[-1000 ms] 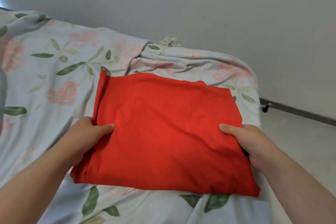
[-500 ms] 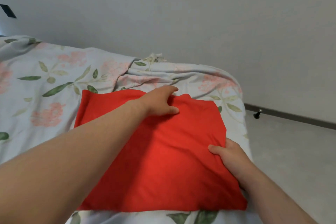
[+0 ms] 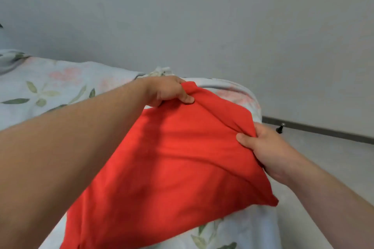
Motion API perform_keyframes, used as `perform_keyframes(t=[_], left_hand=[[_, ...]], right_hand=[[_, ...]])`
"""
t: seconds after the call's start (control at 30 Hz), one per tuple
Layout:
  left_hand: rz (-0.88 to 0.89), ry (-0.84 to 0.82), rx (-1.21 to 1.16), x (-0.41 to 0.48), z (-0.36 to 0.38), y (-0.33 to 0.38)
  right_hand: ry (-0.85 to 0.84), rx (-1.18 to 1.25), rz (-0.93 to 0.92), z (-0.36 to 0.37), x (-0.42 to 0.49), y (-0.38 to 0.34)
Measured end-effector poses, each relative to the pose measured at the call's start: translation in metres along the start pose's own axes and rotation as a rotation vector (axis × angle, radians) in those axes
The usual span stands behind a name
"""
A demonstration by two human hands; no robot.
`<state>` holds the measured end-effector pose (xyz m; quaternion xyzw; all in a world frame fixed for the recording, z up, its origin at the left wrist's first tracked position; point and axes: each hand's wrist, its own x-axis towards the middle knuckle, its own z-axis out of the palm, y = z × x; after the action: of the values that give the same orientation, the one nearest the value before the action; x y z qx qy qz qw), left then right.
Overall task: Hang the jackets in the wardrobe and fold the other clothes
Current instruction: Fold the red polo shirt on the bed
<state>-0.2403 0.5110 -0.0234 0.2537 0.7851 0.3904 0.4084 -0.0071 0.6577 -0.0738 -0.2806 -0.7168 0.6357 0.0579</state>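
Note:
A folded red garment lies on the bed, with its far edge lifted off the cover. My left hand reaches across it and pinches the far edge, thumb on top of the cloth. My right hand grips the right edge, thumb over the fabric and fingers underneath. The cloth is drawn into creases between the two hands. My left forearm hides the garment's left side.
The bed wears a pale blue floral cover, rumpled at the far end. A grey wall stands behind it. To the right lie a light floor, a dark skirting strip and a small black door stop.
My left hand has closed on the garment's far edge and raised it. My right hand has slid up the right edge and grips it. The view has tilted upward.

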Motion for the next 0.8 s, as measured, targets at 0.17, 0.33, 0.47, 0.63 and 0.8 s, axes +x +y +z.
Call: perform_keyframes(t=[0.17,0.33,0.47,0.63,0.8], left_hand=[[0.267,0.283,-0.189,-0.038,-0.057,0.042],[0.486,0.497,-0.342,-0.082,-0.103,0.079],[0.633,0.567,-0.396,-0.117,-0.118,0.072],[0.529,0.526,-0.262,-0.141,-0.086,-0.02],[0.33,0.389,-0.066,-0.171,-0.021,-0.13]], right_hand=[[0.049,-0.497,-0.448,-0.006,0.027,-0.135],[0.122,-0.825,-0.782,0.006,0.02,-0.245],[0.113,-0.943,-0.995,0.024,-0.007,-0.278],[-0.169,-0.971,-0.951,0.061,-0.036,-0.217],[-0.479,-0.953,-0.745,0.106,-0.062,-0.1]])
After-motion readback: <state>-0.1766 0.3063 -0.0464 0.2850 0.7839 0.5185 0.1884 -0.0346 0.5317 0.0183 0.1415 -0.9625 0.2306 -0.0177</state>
